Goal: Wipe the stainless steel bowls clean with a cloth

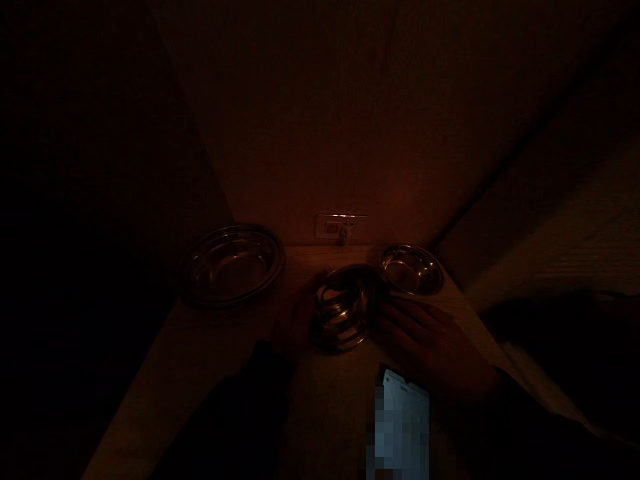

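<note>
The scene is very dark. A shiny metal bowl (345, 317) stands in the middle of the wooden table, with ring-like bands inside it; nested bowls or reflections, I cannot tell which. My left hand (296, 319) is curved round the bowl's left side, its fingers mostly lost in shadow. Against the right side rests my right hand (425, 340), fingers long and close together, so the bowl is held between both palms. A wide metal bowl (233, 267) sits at the back left. Behind my right hand, a smaller metal bowl (411, 269) lies near the right edge.
A phone (404, 427) with a lit, partly blurred screen lies in front of my right hand. On the wall behind the table is a socket plate (341, 227) with something plugged in. The wooden table (200, 373) narrows toward the wall; dark shapes lie beyond its right edge.
</note>
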`<state>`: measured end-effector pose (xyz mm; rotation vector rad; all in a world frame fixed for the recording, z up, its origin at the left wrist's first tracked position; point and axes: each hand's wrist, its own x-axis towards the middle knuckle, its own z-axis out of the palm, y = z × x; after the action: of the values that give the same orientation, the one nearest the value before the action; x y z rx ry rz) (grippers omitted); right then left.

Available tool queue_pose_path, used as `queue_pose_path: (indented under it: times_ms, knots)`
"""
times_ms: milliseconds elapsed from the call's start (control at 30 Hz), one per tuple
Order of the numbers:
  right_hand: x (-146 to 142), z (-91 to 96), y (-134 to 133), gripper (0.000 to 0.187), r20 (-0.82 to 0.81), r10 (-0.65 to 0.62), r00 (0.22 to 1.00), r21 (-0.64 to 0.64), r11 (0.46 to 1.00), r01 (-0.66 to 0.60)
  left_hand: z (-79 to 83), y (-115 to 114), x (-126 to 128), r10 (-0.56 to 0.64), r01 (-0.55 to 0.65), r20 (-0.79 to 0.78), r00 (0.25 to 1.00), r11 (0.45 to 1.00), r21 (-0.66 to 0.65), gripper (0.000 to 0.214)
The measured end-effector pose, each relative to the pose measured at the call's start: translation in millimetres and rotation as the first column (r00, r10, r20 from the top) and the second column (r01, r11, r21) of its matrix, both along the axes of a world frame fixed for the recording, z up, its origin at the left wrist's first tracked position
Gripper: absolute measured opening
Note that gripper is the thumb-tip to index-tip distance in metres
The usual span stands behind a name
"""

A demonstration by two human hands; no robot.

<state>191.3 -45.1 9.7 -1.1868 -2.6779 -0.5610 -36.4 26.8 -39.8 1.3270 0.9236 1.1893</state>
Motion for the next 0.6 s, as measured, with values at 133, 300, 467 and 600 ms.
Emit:
queue_pose_path:
  times_ms: [133,300,467,600]
  knots:
    - [-10.3,-13.7,3.1,0.041,0.009,-0.018,1.0,-0.106,0.994,0.019,2.7,3.5,-0.2,0.092,-0.091,-0.041,0.995,0.996,0.022,0.052]
    - [-37.0,-23.2,-1.3,0.042,-0.123,-0.008,0.992,-0.254,0.967,-0.024,9.1,2.8,3.2,0.228,-0.229,-0.019,0.974,0.969,-0.094,0.043]
    - [-70.1,-4.6,4.0,0.035,-0.26,-0.011,0.966,-0.402,0.91,-0.098,-1.0,8.7,3.9,0.284,-0.273,0.048,0.958,0.948,-0.162,0.044]
    - [-72.4,8.5,10.5,0.039,-0.335,0.009,0.942,-0.481,0.858,-0.179,-1.4,18.5,3.0,0.317,-0.29,0.112,0.942,0.934,-0.209,0.037]
